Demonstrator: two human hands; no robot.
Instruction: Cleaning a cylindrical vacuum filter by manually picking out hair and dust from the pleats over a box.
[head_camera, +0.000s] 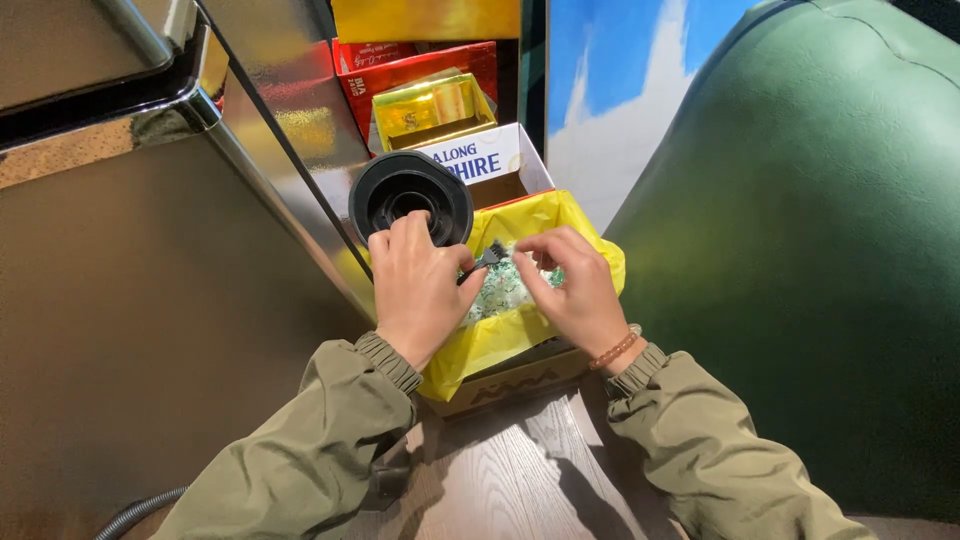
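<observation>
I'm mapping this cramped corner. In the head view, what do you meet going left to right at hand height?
Metal cabinet → left hand on the black round funnel-like part → small black brush → right hand over the yellow bag-lined box → green padded seat.

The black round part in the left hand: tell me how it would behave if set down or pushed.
The black round part looks like rigid moulded plastic, so it probably keeps its shape under the left hand. Its circular rim suggests it could roll if set on edge. It seems hollow, so likely light. Below it, the yellow bag looks thin and floppy.
</observation>
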